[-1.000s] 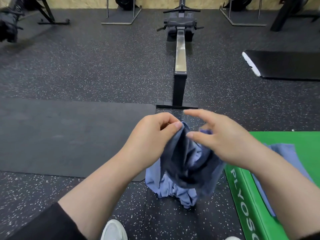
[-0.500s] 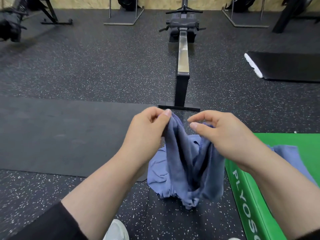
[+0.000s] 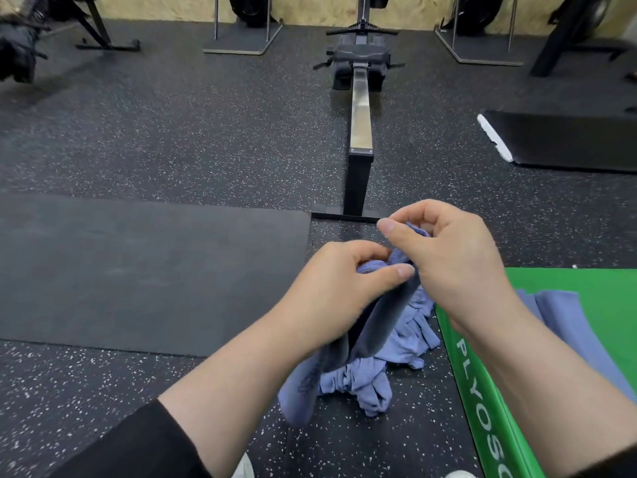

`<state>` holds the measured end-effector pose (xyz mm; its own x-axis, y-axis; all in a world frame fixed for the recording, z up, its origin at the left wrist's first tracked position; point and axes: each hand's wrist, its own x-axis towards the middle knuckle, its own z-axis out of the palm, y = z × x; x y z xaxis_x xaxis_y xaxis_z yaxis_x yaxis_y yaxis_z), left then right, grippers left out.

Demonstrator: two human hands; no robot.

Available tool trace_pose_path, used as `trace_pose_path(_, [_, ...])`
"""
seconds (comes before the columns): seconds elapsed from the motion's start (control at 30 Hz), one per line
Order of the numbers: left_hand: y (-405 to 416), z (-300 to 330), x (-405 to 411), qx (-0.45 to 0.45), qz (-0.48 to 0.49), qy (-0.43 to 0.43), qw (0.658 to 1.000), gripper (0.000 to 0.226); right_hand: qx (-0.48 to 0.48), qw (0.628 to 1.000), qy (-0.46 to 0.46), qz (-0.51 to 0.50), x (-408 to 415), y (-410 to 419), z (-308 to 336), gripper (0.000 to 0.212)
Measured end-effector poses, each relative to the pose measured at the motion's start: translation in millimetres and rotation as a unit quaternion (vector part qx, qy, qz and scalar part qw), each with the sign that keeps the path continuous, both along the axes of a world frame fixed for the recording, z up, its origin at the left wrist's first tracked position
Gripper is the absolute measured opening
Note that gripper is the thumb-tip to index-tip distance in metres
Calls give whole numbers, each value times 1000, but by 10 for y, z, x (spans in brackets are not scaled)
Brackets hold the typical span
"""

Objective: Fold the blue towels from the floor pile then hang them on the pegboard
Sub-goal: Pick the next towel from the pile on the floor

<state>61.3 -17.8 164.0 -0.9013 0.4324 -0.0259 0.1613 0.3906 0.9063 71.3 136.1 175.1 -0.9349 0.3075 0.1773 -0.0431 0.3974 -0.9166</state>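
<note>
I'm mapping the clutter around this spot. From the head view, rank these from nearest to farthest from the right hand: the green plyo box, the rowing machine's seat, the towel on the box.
From the right hand:
1. Towel on the box, just right of the wrist.
2. Green plyo box, underneath it, too close to separate firmly.
3. Rowing machine's seat, far ahead.

The right forearm [image 3: 537,357] covered part of the folded blue towel [image 3: 568,326] on the green box [image 3: 482,391], whose printed lettering ran off the bottom edge. Both hands hid the gripped edge of the held towel [image 3: 382,326]. Two white shoes [image 3: 243,469], probably trainers, were cropped below. The dark equipment [image 3: 17,53] at far left was blurred.
</note>
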Motion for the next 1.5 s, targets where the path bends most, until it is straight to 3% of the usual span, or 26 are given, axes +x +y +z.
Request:
trace_pose_path(0.27, [-118,22,-62,30,58,13,998,15,-30,992,-49,114,61,41,83,11])
trace_pose_path(0.37, [-180,19,-92,31,59,15,998,17,35,989,-86,117,82,103,79,5])
trace_pose_path(0.57, [-179,19,-67,-41,42,54,997,17,157,981,-79,81,89,96,72,17])
trace_pose_path(0.67, [-153,7,-52,-63,39,61,995,17,159,980,-73,96,98,71,76,14])
trace_pose_path(0.8, [-142,0,-80,-65,74,59,993,17,205,969,-86,110,94,87,46,27])
trace_pose_path(0.97, [-218,-56,-225,-72,168,43,982,34,136,984,-103,41,64,155,36,33])
trace_pose_path(1.13, [-281,-56,-209,-105,196,80,972,45,-20,985,-166,37,43,243,-26,27])
trace_pose_path(1.3, [-281,-138,-214,5,195,54,979,42,-87,973,-198,81,90,256,-65,24])
trace_pose_path(1.37, [-221,-108,-170,47,195,29,979,26,-89,970,-207,93,90,231,-80,23])
trace_pose_path(1.5, [-74,-43,-51,11,157,51,986,24,-81,968,-207,117,104,129,-62,21])
